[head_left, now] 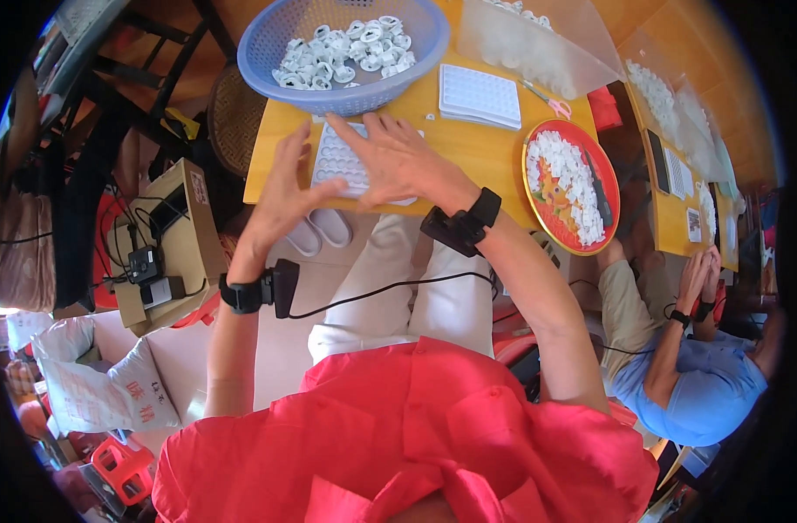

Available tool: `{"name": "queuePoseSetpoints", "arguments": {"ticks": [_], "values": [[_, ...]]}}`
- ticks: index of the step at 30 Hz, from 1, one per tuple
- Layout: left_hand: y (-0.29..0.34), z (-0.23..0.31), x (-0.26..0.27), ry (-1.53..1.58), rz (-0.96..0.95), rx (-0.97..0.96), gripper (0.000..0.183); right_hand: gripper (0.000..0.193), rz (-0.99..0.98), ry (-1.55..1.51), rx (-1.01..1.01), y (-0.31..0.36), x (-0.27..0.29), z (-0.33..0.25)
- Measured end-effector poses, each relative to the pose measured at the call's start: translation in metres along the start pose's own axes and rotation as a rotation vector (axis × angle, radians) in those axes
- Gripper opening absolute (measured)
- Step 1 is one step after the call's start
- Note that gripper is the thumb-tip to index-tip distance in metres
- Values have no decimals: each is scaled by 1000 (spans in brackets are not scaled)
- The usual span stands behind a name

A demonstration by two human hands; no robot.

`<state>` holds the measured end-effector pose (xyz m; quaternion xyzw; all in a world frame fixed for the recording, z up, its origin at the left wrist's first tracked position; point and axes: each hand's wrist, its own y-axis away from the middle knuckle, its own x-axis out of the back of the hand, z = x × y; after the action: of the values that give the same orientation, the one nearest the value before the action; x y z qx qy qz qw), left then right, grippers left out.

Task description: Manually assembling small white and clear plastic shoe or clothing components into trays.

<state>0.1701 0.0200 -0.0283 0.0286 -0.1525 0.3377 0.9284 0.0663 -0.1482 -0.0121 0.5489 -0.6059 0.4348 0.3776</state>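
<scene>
A white tray with rows of round cells (pixel 336 159) lies at the near edge of the wooden table. My left hand (pixel 287 181) hovers at the tray's left side, thumb and fingers spread, with nothing visible in it. Over the right part of the tray reaches my right hand (pixel 400 161), its fingers stretched forward and apart; it hides that part, and whether its fingertips touch the tray is unclear. Just beyond both hands stands a blue plastic basket (pixel 346 100) holding many small white round parts with dark centres (pixel 350 54).
Right of the basket sit a stack of white celled sheets (pixel 479 96), pink-handled scissors (pixel 555 105) and a clear bin (pixel 547 57). A red plate (pixel 551 228) holds small white pieces and a black-handled tool (pixel 601 196). A co-worker in blue (pixel 691 383) sits at right. A cardboard box (pixel 189 253) stands left.
</scene>
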Motion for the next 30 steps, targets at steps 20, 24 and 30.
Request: {"name": "queuePoseSetpoints", "arguments": {"ticks": [20, 24, 30], "values": [[-1, -7, -19, -583, -46, -306, 92, 81, 558, -477, -244, 58, -52, -5], [-1, -16, -7, -550, -41, -226, 99, 74, 748, -414, -253, 63, -51, -24], [13, -5, 10, -535, 96, -48, 81, 37, 592, -481, -240, 174, -20, -40]]}}
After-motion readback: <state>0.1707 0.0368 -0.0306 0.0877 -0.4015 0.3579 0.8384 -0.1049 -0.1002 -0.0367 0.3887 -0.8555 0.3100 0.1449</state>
